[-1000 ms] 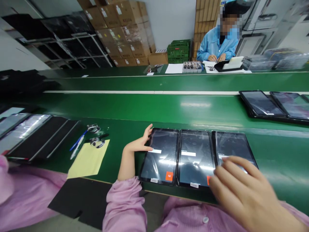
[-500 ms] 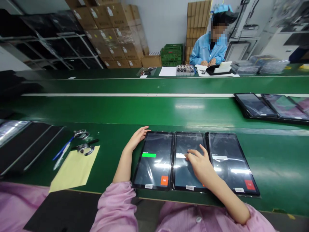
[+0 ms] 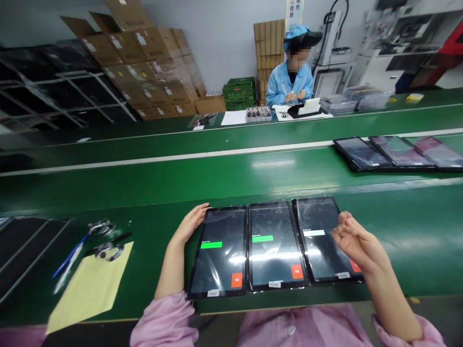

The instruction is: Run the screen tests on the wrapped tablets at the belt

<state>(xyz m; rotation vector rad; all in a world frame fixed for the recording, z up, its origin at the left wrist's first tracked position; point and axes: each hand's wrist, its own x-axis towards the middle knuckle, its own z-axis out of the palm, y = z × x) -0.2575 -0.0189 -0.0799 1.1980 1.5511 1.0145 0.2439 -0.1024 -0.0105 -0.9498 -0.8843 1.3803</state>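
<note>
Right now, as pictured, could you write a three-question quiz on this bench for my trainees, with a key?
1. Multiple choice: on the right tablet, the one nearest the right hand, is the bar a) green, b) white or c) blue?
2. True or false: the left hand is beside the outer edge of the left tablet.
3. Short answer: what colour is the paper lying near the blue pen?

Key: 1. b; 2. true; 3. yellow.

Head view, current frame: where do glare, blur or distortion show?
Head view: bright glare streaks across the three near tablets; head view, behind them: a softer reflection on the green surface; head view, left side: stacked cartons lean, apparently lens distortion, and the dim shelving looks smeared.
</note>
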